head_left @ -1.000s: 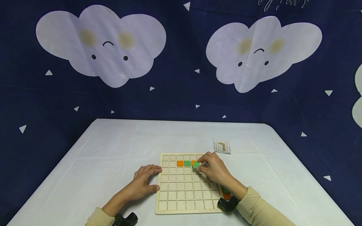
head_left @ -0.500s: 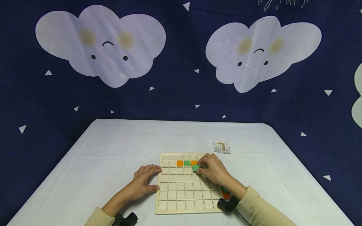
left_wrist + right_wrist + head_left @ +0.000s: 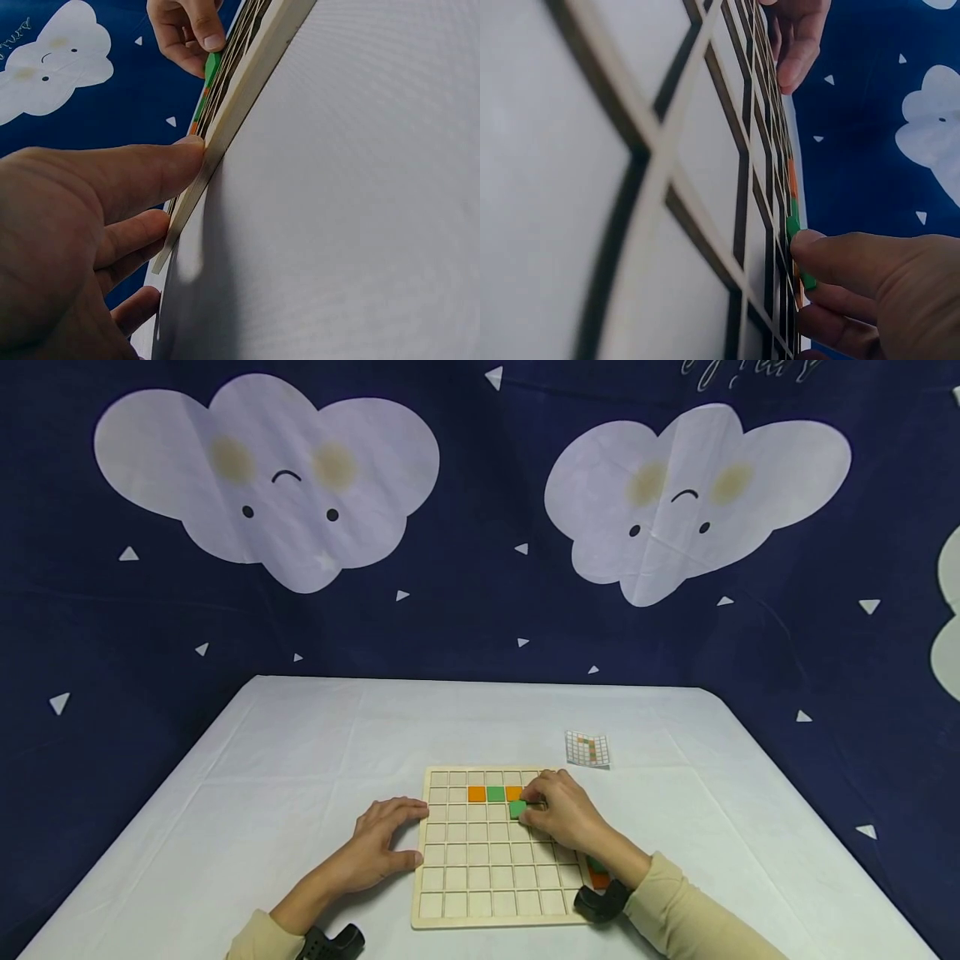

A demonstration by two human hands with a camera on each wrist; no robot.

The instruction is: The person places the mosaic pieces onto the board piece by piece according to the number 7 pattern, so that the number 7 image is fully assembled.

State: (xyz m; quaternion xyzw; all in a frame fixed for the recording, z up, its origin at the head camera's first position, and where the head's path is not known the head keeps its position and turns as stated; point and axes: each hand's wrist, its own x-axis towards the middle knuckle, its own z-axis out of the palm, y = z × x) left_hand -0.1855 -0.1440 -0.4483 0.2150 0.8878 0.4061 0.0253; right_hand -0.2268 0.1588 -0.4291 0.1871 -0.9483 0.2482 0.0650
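Note:
A pale wooden grid board (image 3: 480, 855) lies on the white table. My right hand (image 3: 566, 814) pinches a small green square tile (image 3: 517, 810) over the cell just below the right end of a short tile row. That row has an orange tile (image 3: 477, 794), a green tile (image 3: 496, 794) and another orange tile (image 3: 513, 792) partly behind the fingers. The left wrist view shows the pinched tile (image 3: 212, 66) tilted at the board surface. My left hand (image 3: 382, 843) touches the board's left edge with thumb and extended fingers, gripping nothing.
Beyond the board's far right corner lies a small card (image 3: 588, 749) printed with a coloured grid. Under my right forearm, loose green (image 3: 597, 865) and orange tiles (image 3: 600, 880) sit beside the board's right edge. A dark cloud-patterned cloth (image 3: 480, 635) hangs behind the table.
My right hand has brought the green tile slightly toward me, from overlapping the right orange tile to the cell below it. The left hand stays at the board's edge.

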